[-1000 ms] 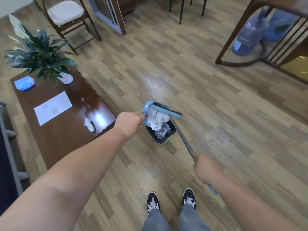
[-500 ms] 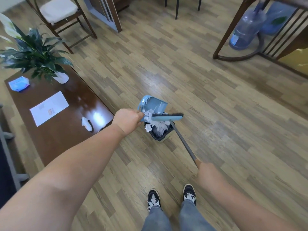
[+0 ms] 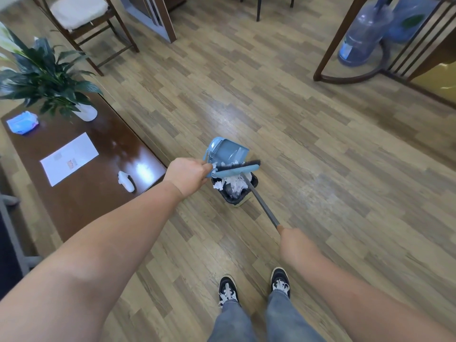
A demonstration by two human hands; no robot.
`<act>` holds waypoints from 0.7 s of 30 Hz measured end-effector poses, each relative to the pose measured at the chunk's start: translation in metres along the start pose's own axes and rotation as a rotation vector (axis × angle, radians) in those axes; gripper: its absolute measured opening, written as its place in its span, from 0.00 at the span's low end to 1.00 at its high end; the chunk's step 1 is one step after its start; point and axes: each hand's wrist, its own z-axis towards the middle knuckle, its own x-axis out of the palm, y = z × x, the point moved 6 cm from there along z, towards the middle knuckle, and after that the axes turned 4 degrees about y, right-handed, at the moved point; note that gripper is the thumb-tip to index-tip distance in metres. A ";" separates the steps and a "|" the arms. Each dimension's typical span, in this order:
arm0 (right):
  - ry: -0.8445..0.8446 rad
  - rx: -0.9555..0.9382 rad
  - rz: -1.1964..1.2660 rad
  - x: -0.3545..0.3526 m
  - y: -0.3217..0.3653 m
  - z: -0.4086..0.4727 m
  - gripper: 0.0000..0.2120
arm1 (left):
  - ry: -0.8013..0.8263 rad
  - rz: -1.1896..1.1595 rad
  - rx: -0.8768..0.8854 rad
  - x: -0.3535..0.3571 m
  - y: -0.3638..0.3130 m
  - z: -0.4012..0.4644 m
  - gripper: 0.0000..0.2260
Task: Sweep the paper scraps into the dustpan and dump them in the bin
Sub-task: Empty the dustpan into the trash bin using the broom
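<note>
My left hand (image 3: 188, 175) grips the blue dustpan (image 3: 227, 152), which is tipped over the small black bin (image 3: 240, 196) on the floor. White paper scraps (image 3: 234, 183) fill the top of the bin. My right hand (image 3: 294, 244) holds the grey handle of the broom (image 3: 262, 204). The broom's blue head with dark bristles lies across the dustpan's mouth, just above the bin.
A dark wooden coffee table (image 3: 81, 193) stands to the left with a potted plant (image 3: 47, 75), a paper sheet (image 3: 69, 158), a blue packet (image 3: 22, 122) and a small white object (image 3: 126, 184). Chairs stand at the back left and right, with water bottles (image 3: 361, 35) behind. My feet (image 3: 254, 287) are below the bin.
The dustpan has tilted further up over the bin and the scraps have dropped from it into the bin. The broom head now lies across the pan's mouth.
</note>
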 end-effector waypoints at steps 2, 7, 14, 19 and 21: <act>0.005 0.014 -0.013 0.003 -0.008 -0.005 0.28 | 0.001 0.007 -0.003 -0.001 0.003 0.000 0.08; -0.040 0.023 0.006 0.003 -0.022 -0.010 0.28 | 0.020 0.044 -0.002 -0.002 0.007 0.004 0.07; -0.062 0.015 0.087 -0.008 -0.005 0.008 0.30 | 0.031 0.082 0.045 -0.014 0.004 0.008 0.06; -0.048 0.032 0.069 -0.004 -0.005 0.010 0.26 | 0.041 0.106 0.049 -0.018 0.001 0.008 0.06; -0.024 0.054 0.040 0.000 -0.012 0.006 0.23 | 0.055 0.125 0.050 -0.017 0.002 0.008 0.05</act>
